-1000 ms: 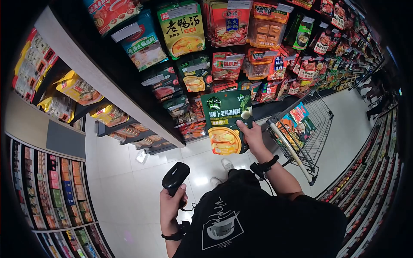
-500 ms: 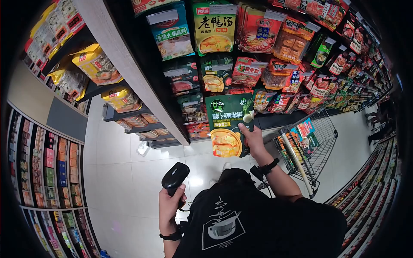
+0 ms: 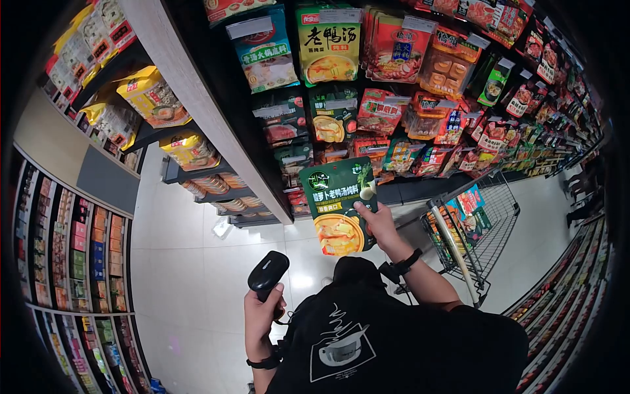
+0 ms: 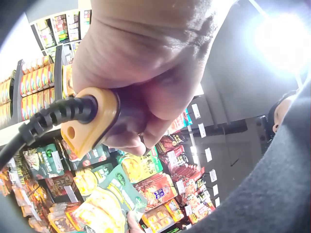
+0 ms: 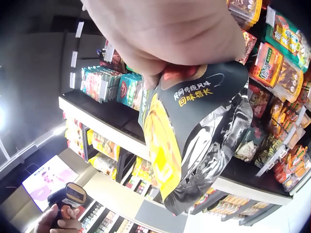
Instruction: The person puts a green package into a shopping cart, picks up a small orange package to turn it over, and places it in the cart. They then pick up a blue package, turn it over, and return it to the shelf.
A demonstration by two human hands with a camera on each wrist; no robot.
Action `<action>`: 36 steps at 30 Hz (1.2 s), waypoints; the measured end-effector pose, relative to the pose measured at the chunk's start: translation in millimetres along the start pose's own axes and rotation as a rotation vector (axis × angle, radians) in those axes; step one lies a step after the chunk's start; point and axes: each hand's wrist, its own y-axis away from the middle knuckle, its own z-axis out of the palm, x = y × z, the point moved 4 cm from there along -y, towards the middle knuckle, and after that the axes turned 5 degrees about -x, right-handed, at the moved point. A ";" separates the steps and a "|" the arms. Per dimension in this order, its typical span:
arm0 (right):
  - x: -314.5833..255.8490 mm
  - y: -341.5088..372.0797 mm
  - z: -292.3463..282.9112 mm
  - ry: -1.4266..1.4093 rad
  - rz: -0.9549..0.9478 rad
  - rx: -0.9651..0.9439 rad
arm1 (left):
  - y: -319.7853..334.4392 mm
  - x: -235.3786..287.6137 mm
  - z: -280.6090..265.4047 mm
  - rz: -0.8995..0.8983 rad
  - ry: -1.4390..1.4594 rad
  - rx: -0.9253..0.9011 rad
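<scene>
The green packet [image 3: 338,226] is shifting slightly down from the hanging packets [image 3: 328,46] compared with a moment ago, and is now being held in front of the torso, closer to the scanner [image 3: 268,270] but still apart from it. The right hand [image 3: 382,228] is pinching the packet by its right edge, thumb lying across the printed front, so the fingers are closed on it and the front is facing up towards the head. The left hand [image 3: 260,316] is gripping the black scanner upright, its fingers wrapping the handle; the palm is hiding much of the grip in the left wrist view, so whether one is pressing a trigger is hard to tell. To the right, the cart [image 3: 448,238] is standing beside the rack, holding several packets.
</scene>
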 end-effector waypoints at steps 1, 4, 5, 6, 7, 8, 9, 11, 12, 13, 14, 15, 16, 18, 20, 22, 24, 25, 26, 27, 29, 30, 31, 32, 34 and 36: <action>-0.2 -0.3 -2.9 -0.012 -0.002 0.007 | 2.0 -1.1 0.2 -0.007 0.005 -0.001; -1.4 1.6 -10.8 -0.024 -0.011 0.037 | 7.5 -1.6 3.2 -0.021 0.017 -0.006; -2.6 3.6 -13.1 -0.028 -0.007 0.046 | 9.9 -2.6 3.4 -0.026 0.021 -0.008; -6.2 6.0 -14.2 -0.031 -0.007 0.053 | 11.0 -3.9 3.8 -0.028 0.022 -0.013; -8.8 9.2 -14.8 -0.038 -0.005 0.062 | 12.0 -5.0 3.7 -0.029 0.023 -0.017; -8.3 10.9 -16.5 -0.037 0.002 0.060 | 12.3 -5.8 3.7 -0.029 0.024 -0.021; -8.0 12.5 -18.6 -0.036 0.007 0.059 | 11.7 -7.0 3.2 -0.016 0.011 -0.018; -7.1 15.6 -21.8 -0.043 0.014 0.067 | 9.4 -9.8 2.5 0.009 -0.014 -0.014; -6.1 17.0 -22.8 -0.052 0.014 0.075 | 9.5 -8.5 3.7 0.004 -0.007 -0.019; -6.0 17.3 -23.5 -0.060 0.012 0.082 | 10.0 -5.6 5.5 0.002 0.000 -0.025; -6.8 17.0 -25.0 -0.048 0.000 0.081 | 8.9 -3.5 6.8 0.000 0.007 -0.031; -7.8 18.6 -26.5 -0.036 -0.008 0.080 | 7.2 -3.3 6.8 0.006 0.001 -0.041; -9.6 19.5 -26.7 -0.025 -0.016 0.080 | 5.8 -3.8 6.0 0.012 -0.007 -0.049; -11.0 18.2 -30.7 -0.016 -0.015 0.114 | 3.1 -4.7 4.4 0.012 -0.016 -0.058; -5.3 7.2 -40.6 -0.004 -0.018 0.144 | -1.0 -3.9 2.5 0.006 -0.021 -0.058; -8.7 -2.8 -44.9 0.003 -0.031 0.165 | -4.8 0.3 1.7 0.008 -0.012 -0.057; -10.5 -16.1 -48.2 0.005 -0.019 0.177 | -11.3 3.6 1.2 0.006 -0.010 -0.055; -10.9 -24.5 -50.2 0.006 -0.001 0.177 | -15.3 4.5 1.6 0.004 -0.009 -0.053; -10.1 -32.9 -51.4 0.007 0.018 0.178 | -19.6 5.8 1.0 0.002 -0.010 -0.050; -9.1 -41.9 -52.9 0.006 0.033 0.167 | -24.5 7.1 0.4 -0.011 -0.014 -0.047; -7.7 -62.6 -54.0 0.004 0.062 0.145 | -35.6 11.0 -0.8 -0.033 -0.024 -0.040; -8.0 -73.0 -53.0 0.002 0.070 0.159 | -41.9 13.4 -2.0 -0.047 -0.028 -0.033; -8.4 -83.8 -51.8 0.000 0.079 0.173 | -48.5 16.0 -3.3 -0.060 -0.033 -0.025; -8.3 -95.4 -50.4 -0.003 0.089 0.187 | -55.2 19.3 -4.3 -0.074 -0.038 -0.016; -7.1 -123.8 -48.3 -0.029 0.090 0.173 | -71.0 30.0 -4.3 -0.085 -0.044 0.001; -9.5 -153.2 -45.1 -0.056 0.078 0.171 | -89.5 46.0 -1.6 -0.112 -0.056 0.013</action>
